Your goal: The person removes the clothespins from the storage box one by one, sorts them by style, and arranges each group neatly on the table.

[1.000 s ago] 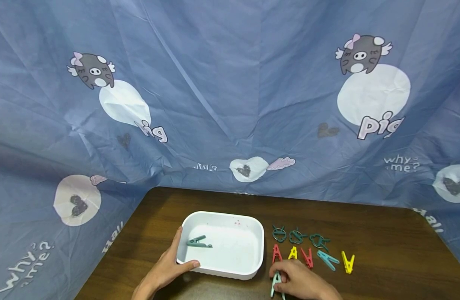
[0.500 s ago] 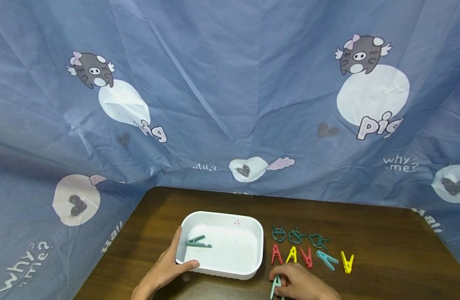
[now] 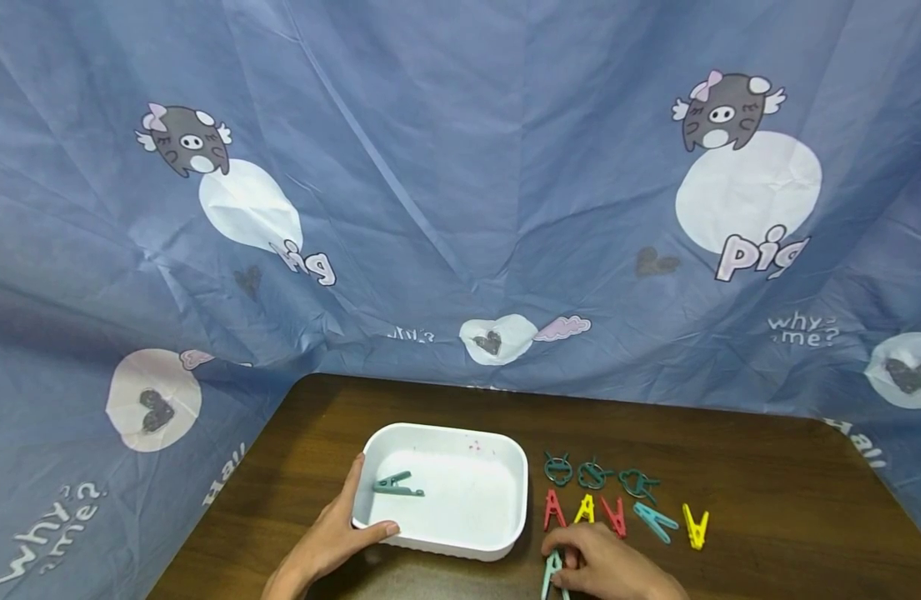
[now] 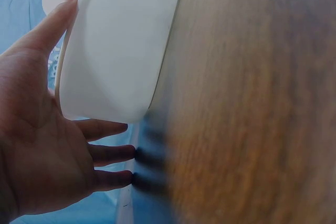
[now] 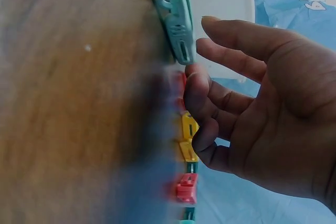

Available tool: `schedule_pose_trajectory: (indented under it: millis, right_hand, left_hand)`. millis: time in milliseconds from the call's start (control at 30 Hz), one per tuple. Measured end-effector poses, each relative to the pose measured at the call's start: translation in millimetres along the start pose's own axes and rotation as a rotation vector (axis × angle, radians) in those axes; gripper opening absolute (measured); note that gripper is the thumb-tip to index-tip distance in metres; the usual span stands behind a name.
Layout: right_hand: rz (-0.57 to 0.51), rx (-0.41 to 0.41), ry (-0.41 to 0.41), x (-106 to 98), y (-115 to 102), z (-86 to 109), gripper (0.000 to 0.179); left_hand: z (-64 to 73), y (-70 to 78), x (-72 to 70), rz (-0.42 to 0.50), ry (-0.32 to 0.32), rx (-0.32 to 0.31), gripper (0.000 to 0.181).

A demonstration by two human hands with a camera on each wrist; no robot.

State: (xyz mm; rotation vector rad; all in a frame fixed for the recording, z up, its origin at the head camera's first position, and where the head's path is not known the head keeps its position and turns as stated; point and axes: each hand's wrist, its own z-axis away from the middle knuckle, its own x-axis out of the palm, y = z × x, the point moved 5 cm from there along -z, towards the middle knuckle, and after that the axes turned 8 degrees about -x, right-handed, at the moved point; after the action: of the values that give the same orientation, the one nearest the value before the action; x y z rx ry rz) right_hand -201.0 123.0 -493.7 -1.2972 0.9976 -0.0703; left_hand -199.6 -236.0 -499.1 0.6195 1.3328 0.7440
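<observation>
My left hand (image 3: 328,537) is at the near left corner of a white plastic tub (image 3: 505,546), thumb along the front rim and fingers against the left side. The left wrist view shows this hand (image 4: 47,140) with its fingers straight and spread around the tub's corner (image 4: 121,51). One dark green clothespin (image 3: 398,483) lies inside the tub. To the tub's right, my right hand (image 3: 606,562) is over a pale green clothespin (image 3: 553,571). In the right wrist view, a narrow gap shows between this clothespin (image 5: 178,24) and the loosely bent fingertips (image 5: 210,22).
Behind the right hand lie red clothespins (image 3: 553,508) (image 3: 615,517), yellow ones (image 3: 585,508) (image 3: 696,527) and a blue one (image 3: 655,521). Beyond these is a row of dark green ring-shaped clips (image 3: 558,468). A printed blue cloth (image 3: 430,208) hangs behind the brown table (image 3: 775,483).
My right hand has shifted only very slightly around the pale green clothespin. The left hand and the tub have stayed in place.
</observation>
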Motion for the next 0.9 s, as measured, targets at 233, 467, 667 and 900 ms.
schedule_pose_trajectory:
  millis: [233,467,667,900]
  right_hand:
    - [0.103,-0.027,0.029,-13.6,-9.6,-2.6,0.02]
    - [0.166,-0.083,0.071,-26.5,-24.2,-13.8,0.019]
    - [0.171,-0.103,0.089,-34.4,-36.1,-31.5,0.022]
    - [0.205,-0.106,0.084,-31.8,-49.6,-61.8,0.024]
  left_hand:
    - [1.3,1.0,-1.0,-0.011,0.021,0.025,0.118]
    - [1.7,1.4,-0.8,-0.016,0.019,0.035,0.119]
    - [0.8,-0.4,-0.3,-0.002,0.017,0.02,0.119]
    - [1.4,1.7,-1.1,-0.016,0.017,0.03,0.119]
